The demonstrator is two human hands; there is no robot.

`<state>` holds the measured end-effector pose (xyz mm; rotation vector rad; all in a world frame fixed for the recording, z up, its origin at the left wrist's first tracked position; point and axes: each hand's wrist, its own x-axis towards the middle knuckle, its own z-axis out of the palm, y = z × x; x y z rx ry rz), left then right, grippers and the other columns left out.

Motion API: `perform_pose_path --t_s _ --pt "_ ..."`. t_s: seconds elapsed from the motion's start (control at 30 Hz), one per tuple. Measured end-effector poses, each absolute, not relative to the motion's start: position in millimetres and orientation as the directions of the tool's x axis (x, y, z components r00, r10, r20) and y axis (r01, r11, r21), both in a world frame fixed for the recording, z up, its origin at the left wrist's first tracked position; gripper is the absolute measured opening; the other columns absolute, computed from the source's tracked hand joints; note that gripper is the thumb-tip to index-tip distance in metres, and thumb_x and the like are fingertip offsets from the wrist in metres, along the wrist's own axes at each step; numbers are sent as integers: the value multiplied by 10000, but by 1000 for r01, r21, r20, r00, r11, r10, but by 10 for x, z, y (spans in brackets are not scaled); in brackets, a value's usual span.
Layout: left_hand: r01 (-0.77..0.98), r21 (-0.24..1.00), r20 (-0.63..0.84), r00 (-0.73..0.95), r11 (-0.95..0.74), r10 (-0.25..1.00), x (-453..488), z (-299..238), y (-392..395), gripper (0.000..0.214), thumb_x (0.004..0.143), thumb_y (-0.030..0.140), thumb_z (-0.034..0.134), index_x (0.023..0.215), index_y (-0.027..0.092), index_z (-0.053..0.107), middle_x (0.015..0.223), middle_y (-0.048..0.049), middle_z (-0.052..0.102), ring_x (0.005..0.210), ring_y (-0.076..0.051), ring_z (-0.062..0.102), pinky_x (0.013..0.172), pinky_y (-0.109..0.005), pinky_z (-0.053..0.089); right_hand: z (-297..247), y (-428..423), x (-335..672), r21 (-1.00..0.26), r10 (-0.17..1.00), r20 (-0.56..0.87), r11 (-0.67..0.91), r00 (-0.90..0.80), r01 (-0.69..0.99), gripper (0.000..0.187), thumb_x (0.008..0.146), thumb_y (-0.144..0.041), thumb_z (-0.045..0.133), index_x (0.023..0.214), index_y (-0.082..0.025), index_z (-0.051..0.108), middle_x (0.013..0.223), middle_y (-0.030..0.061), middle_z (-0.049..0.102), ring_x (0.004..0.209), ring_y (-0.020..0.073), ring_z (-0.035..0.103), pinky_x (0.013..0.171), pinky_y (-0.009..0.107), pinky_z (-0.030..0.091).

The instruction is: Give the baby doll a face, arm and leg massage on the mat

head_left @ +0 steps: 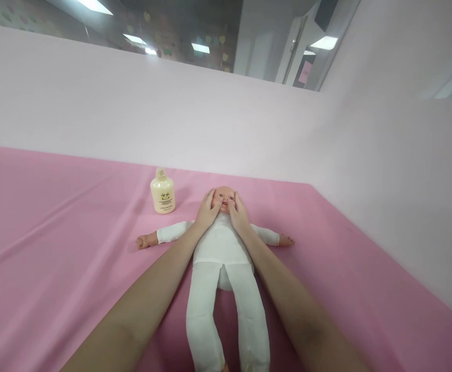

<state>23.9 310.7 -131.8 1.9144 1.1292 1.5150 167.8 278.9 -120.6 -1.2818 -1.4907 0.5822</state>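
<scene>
A baby doll (223, 240) with a white cloth body lies on its back, head away from me and arms spread to both sides. My left hand (208, 211) is pressed along the left side of its head, fingers extended beside the cheek and thumb near the mouth. On the opposite side, my right hand (239, 211) holds the head the same way, its thumb also by the mouth. Between them the doll's forehead, eyes and mouth stay visible. Both palms hide the sides of the head and neck.
A cream pump bottle (163, 194) with dark print stands left of the doll's head. Pink cloth (74, 232) covers the surface beneath. A white wall (133, 108) rises behind and on the right, with a window or mirror (195, 31) above.
</scene>
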Motion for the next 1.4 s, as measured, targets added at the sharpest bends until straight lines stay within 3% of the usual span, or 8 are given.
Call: perform_pose_path --t_s 0.2,0.3,0.47,0.67,1.03,1.4 --pt "295 701 649 114 -649 753 225 -1295 3097 438 957 371 410 1377 252 455 1423 -72 443 1373 -193 357 1176 -399 268 -1159 2772 1674 -791 863 504 456 12 408 597 939 -547 354 1449 -237 386 1536 0 334 1469 185 181 1212 390 145" --pt "293 680 669 126 -672 732 218 -1287 3099 417 962 339 393 1360 262 488 1420 -62 439 1375 -185 353 1180 -383 266 -1140 2756 1672 -794 867 498 455 0 403 590 938 -554 357 1429 -234 422 1543 1 319 1474 192 159 1213 391 143" --pt "287 684 667 125 -670 734 216 -1281 3100 417 955 323 400 1356 261 497 1433 -62 432 1385 -191 342 1185 -386 255 -1153 2763 1672 -813 891 453 399 31 425 645 924 -575 374 1477 -247 323 1561 -4 270 1475 191 157 1212 391 143" --pt "278 755 597 82 -594 798 215 -1329 3137 505 936 398 451 1407 216 424 1466 -93 398 1392 -207 335 1191 -387 237 -1183 2785 1689 -855 918 381 306 107 419 750 907 -596 397 1508 -179 232 1561 44 265 1449 199 250 1203 371 182" --pt "224 820 528 58 -526 848 225 -1350 3149 553 929 472 456 1416 216 397 1471 -96 392 1394 -200 334 1192 -386 231 -1132 2716 1685 -765 848 529 485 -15 424 583 961 -551 292 1447 -242 386 1568 -9 248 1470 164 173 1213 372 150" --pt "181 784 581 124 -594 805 197 -1241 3097 390 942 327 418 1277 235 594 1499 -49 371 1408 -205 320 1196 -389 238 -1179 2772 1698 -817 901 432 376 32 437 691 921 -592 370 1498 -228 265 1572 14 236 1464 184 202 1207 374 162"
